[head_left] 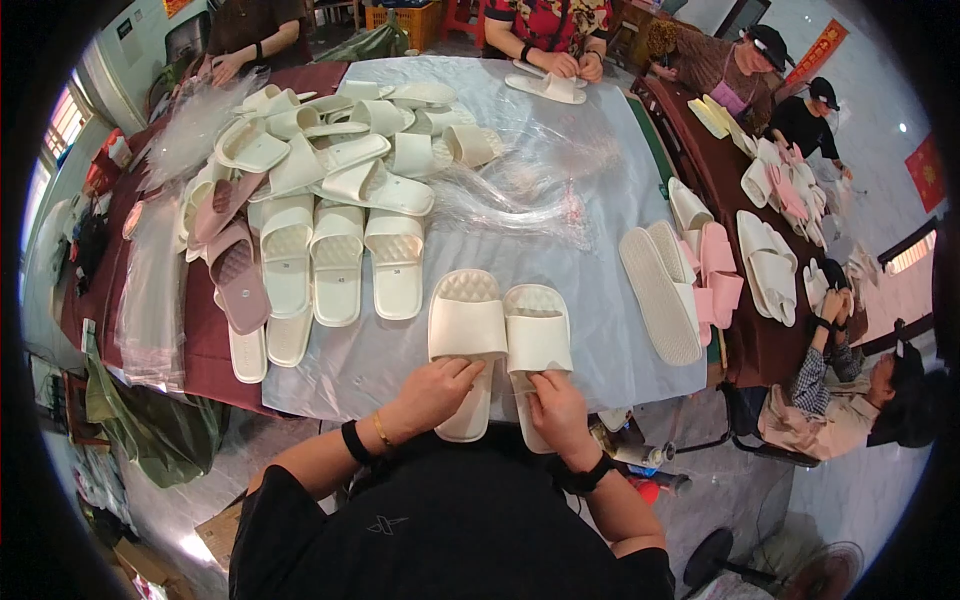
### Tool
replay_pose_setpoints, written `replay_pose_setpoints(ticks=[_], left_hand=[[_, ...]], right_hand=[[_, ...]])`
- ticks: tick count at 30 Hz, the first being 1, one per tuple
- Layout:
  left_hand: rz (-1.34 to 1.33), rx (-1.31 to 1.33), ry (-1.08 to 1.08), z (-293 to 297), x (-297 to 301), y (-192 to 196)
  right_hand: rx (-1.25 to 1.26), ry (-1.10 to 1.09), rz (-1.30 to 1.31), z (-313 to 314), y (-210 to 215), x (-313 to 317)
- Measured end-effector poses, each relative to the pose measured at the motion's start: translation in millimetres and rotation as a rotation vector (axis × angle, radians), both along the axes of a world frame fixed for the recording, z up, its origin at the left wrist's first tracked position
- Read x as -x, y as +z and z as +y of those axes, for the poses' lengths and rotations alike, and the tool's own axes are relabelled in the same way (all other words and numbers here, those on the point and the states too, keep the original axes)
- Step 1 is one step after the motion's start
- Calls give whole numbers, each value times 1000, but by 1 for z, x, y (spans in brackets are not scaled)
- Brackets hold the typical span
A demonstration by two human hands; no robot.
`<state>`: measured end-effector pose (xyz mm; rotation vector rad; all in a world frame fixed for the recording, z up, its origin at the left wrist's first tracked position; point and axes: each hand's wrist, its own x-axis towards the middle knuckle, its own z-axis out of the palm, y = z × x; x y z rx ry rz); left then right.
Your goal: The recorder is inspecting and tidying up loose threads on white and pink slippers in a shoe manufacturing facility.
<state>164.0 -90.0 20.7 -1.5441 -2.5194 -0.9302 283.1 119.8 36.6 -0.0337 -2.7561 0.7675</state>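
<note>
Two cream slide slippers lie side by side at the table's near edge, soles down, their heels toward me. My left hand (443, 388) grips the left slipper (467, 325) at the edge of its strap. On the right slipper (538, 342), my right hand (555, 400) has its fingers closed at the strap's lower edge. The left slipper sits a little farther forward at the toe. Just beyond my left hand, a row of cream slippers (395, 270) rests against a heap of more slippers (330, 150). A mauve slipper (238, 275) leans among them.
Clear plastic bags (520, 200) lie across the pale table sheet (600, 260), with more plastic (155, 290) at the left. Cream and pink slippers (712, 275) sit at the right edge. Across the table a person handles a slipper (545, 87); other people work at a second table (700, 150).
</note>
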Motion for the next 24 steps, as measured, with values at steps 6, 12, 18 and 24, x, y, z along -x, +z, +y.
replay_pose_setpoints(ticks=[6,12,18,24], left_hand=[[-41,-43,56,-7,2,5],[59,7,-60,-10,-2,6],[37,110,-95,6,-9,-4],[53,71,10,21,-1,-18]], right_hand=[[-22,-43,-48,-7,-1,3],[-12,-65,-75,-13,-8,-3],[10,-75,-100,-16,-8,-3],[28,-63,-47,-18,0,-4]])
